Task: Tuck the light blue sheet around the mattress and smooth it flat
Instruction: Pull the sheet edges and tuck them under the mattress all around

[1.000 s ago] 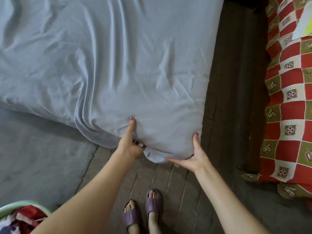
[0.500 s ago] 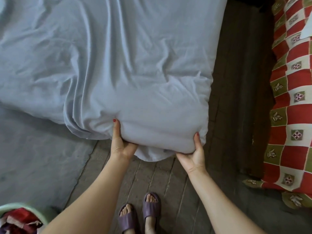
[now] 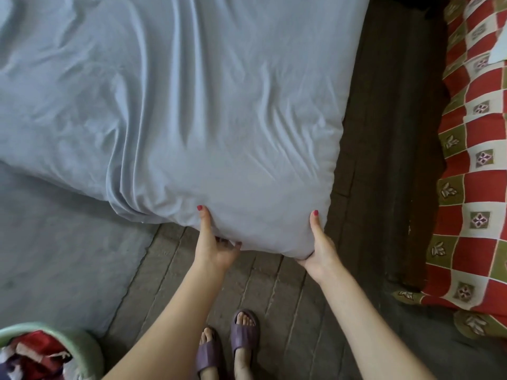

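Basket (image 3: 90, 349) of red clothes sits bottom left on grey floor, beside wooden floorboards (image 3: 274, 297) where feet in purple slippers (image 3: 244, 333) stand. Light blue sheet (image 3: 192, 119) lies wrinkled over the mattress, folds bunched at its near left edge; left hand (image 3: 214, 248) pinches the sheet's near hem, thumb on top, fingers curled under, and right hand (image 3: 319, 246) clamps the near right corner the same way, thumb up the side. Red checkered blanket (image 3: 477, 187) lies far right, apart from the mattress.
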